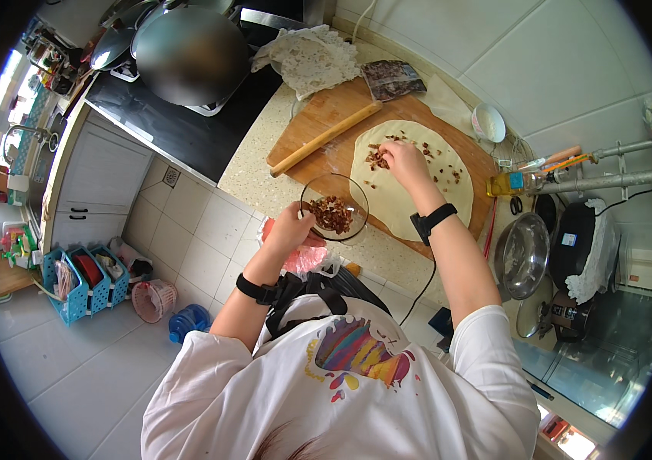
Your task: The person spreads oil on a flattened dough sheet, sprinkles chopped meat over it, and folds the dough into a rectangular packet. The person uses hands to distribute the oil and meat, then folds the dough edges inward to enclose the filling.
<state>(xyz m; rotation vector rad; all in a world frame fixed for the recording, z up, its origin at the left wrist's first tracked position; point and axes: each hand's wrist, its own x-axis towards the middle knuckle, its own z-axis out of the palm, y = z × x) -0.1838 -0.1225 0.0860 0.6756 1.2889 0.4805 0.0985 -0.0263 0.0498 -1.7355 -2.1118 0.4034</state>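
My left hand [289, 231] grips the near-left rim of a clear glass bowl [362, 194], which holds chopped brown pieces [333, 217] that look like dried fruit. On a wooden board [317, 110] lies a wide, thin sheet of rolled dough [444, 210]. Scattered over the dough's far half are more chopped pieces [376, 161], thickest around the fingers of my right hand [405, 162]. Those fingers are bunched and point down at the dough; whether they pinch any pieces is hidden. A wooden rolling pin [327, 139] rests across the board, left of the dough.
A printed plastic packet [393, 79] and a lace cloth [317, 60] sit behind the board. Left is a cooktop [188, 135] with a large pan. A small white bowl [488, 123], an oil bottle [513, 183] and a steel basin [524, 253] stand right. A black cord [426, 290] hangs near me.
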